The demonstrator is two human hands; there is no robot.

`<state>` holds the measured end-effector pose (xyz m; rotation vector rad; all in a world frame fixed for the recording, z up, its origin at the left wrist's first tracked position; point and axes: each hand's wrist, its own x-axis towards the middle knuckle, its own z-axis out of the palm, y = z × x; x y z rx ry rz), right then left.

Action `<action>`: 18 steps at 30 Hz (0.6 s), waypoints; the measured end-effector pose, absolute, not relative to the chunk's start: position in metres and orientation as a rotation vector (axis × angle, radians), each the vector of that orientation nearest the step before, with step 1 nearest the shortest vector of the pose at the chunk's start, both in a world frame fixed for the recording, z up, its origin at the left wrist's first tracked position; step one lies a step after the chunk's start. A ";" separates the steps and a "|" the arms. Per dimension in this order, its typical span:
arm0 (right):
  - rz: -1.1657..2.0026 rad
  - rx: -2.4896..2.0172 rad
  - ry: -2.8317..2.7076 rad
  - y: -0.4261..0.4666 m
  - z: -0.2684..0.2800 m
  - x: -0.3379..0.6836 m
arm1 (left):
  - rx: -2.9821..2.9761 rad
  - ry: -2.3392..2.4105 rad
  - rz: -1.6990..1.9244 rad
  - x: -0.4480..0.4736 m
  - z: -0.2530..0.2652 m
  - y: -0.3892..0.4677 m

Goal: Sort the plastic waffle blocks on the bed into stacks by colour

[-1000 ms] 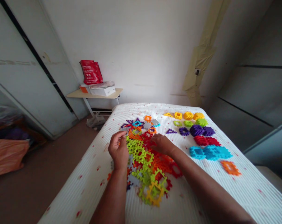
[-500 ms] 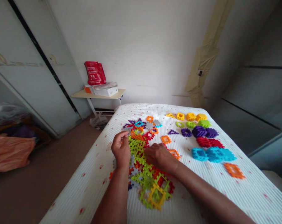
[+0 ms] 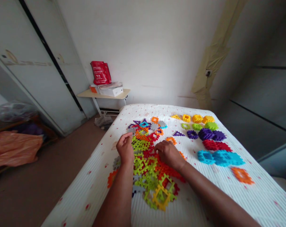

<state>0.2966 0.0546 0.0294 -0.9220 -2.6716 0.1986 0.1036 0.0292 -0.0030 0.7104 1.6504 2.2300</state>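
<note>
A heap of plastic interlocking pieces lies on the bed, with lime green pieces point(image 3: 141, 165) on top and red and orange pieces point(image 3: 166, 170) at its right. My left hand point(image 3: 125, 149) is at the heap's left edge, its thumb and fingers curled together. Anything in that pinch is too small to make out; a grey piece point(image 3: 131, 130) lies just beyond the fingertips. Over the heap's right side is my right hand point(image 3: 167, 153), fingers bent down toward the red pieces. Its fingertips are mostly hidden. A yellow square piece point(image 3: 161, 197) lies at the near end.
Colour-sorted rows stand to the right: yellow pieces point(image 3: 197, 118), purple pieces point(image 3: 206, 134), red pieces point(image 3: 216, 145), blue pieces point(image 3: 224, 157) and an orange square point(image 3: 242, 175). A small table point(image 3: 86, 93) with a red bag point(image 3: 100, 73) stands beyond the bed's far left corner.
My right hand has lifted back slightly to the right, uncovering more red and orange pieces. My left hand stays by the heap's left edge. The whole view has shifted a little.
</note>
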 end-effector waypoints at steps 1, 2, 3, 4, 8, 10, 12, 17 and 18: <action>0.193 -0.937 -2.671 0.058 0.028 0.296 | 0.703 1.649 2.227 0.104 -0.003 0.029; 0.196 -0.934 -2.679 0.061 0.028 0.295 | 0.697 1.649 2.223 0.105 -0.003 0.029; 0.202 -0.920 -2.693 0.063 0.027 0.293 | 0.694 1.649 2.219 0.105 -0.002 0.030; 0.207 -0.908 -2.712 0.064 0.027 0.291 | 0.695 1.651 2.213 0.106 -0.002 0.029; 0.172 -0.967 -2.835 0.062 0.027 0.277 | 0.728 1.651 2.176 0.110 -0.001 0.028; 0.139 -1.020 -2.897 0.061 0.028 0.271 | 0.755 1.646 2.149 0.113 0.000 0.028; 0.118 -1.039 -2.929 0.062 0.028 0.268 | 0.783 1.636 2.118 0.115 0.001 0.027; 0.065 -1.063 -2.923 0.063 0.028 0.269 | 0.827 1.600 2.055 0.120 0.004 0.026; 0.055 -1.064 -2.922 0.063 0.028 0.271 | 0.838 1.593 2.042 0.121 0.005 0.025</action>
